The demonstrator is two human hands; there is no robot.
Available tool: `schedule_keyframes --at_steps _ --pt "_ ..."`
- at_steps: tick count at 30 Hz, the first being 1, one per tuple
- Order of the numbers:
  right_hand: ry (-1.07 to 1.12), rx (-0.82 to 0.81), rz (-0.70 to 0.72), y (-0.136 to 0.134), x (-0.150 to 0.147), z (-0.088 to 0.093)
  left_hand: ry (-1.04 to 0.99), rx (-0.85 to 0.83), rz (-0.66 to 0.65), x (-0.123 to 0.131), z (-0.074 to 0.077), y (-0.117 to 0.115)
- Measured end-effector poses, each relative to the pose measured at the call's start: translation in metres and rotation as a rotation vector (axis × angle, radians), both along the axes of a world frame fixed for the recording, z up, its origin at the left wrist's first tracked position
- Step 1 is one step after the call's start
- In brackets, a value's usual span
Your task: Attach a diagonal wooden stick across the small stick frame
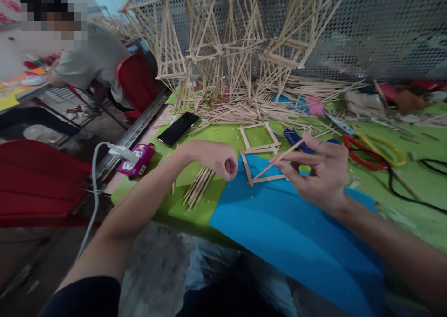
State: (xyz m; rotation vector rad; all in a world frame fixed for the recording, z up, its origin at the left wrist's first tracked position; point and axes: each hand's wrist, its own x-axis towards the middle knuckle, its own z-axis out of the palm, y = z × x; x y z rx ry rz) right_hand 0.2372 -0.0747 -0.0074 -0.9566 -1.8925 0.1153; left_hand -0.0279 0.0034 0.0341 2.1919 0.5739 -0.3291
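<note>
A thin wooden stick (282,157) is pinched between the thumb and fingers of my right hand (317,170). It slants down to the left, its lower end at the corner of a wooden stick frame (267,179) lying on blue paper (268,228). My left hand (220,161) is curled closed just left of that frame; whatever its fingers may hold is hidden. Below it lies a small bundle of sticks (199,187). A second square stick frame (247,138) rests farther back on the green table cover (223,135). A blue-handled tool (295,138) lies behind my right hand, partly covered.
Tall stick structures (240,47) stand at the back behind a pile of loose sticks (240,110). Scissors (363,151) and a black cable (391,177) lie right. At left are a phone (178,128), a purple power strip (137,161), red chairs (38,182) and a seated person (91,61).
</note>
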Motion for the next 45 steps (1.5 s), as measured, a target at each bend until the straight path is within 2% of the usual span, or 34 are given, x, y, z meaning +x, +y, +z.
schedule_keyframes --at_steps 7,10,15,17,18,21,23,24,26,29,31,36,45 --pt "-0.017 -0.032 -0.005 -0.001 0.000 0.003 0.060 -0.049 -0.032 0.004 -0.006 -0.005" --pt "-0.014 -0.013 0.000 0.000 0.000 0.001 0.046 -0.013 -0.051 0.003 -0.006 -0.005" --pt "-0.013 -0.003 -0.004 0.000 -0.001 0.002 -0.009 0.084 -0.040 0.000 0.001 -0.004" --pt "-0.026 -0.024 -0.001 -0.001 -0.001 0.003 -0.028 0.222 0.016 0.000 0.003 -0.004" --pt "-0.024 -0.028 0.001 -0.001 -0.001 0.003 -0.035 0.344 0.088 0.000 0.003 -0.004" --pt "-0.012 -0.006 0.009 0.000 -0.001 0.003 -0.073 0.789 0.414 0.001 -0.001 -0.001" --pt "-0.018 -0.002 0.005 0.000 -0.001 0.003 -0.138 0.936 0.512 0.003 -0.004 0.001" --pt "-0.024 -0.007 0.002 0.000 0.000 0.003 -0.179 0.936 0.484 0.005 -0.005 0.002" --pt "-0.029 -0.020 -0.009 0.000 0.000 0.003 -0.258 0.829 0.328 0.008 -0.006 0.001" --pt "-0.031 0.003 -0.038 0.000 -0.001 0.002 -0.328 0.552 0.099 0.014 -0.005 -0.004" --pt "-0.034 0.024 -0.053 0.000 -0.001 0.001 -0.352 0.380 0.031 0.018 -0.005 -0.007" --pt "-0.016 0.027 -0.036 0.001 0.000 0.001 -0.386 0.157 0.029 0.024 -0.013 -0.008" --pt "-0.053 0.017 -0.017 0.001 0.007 -0.008 -0.460 0.082 0.081 0.026 -0.025 -0.006"
